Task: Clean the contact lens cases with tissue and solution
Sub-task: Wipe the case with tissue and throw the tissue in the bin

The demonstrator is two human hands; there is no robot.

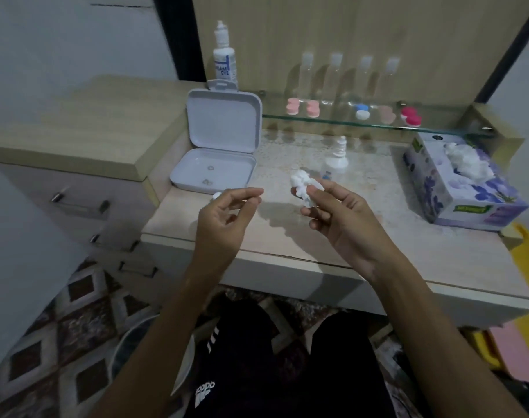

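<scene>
Both hands hover over bare counter [362,236]: right hand [341,218] grip pinching tissue [302,185], left hand [224,218] fingers together

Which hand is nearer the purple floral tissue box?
Right. The right hand, pinching a crumpled white tissue wad, is just left of the purple floral tissue box across bare counter. The left hand is farther left, near the open white hinged case.

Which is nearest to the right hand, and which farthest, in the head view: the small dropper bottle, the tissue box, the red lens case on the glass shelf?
From the right hand:
1. Small dropper bottle, just behind its fingers.
2. Tissue box, to the right on the counter.
3. Red lens case, up on the shelf, far right.
</scene>
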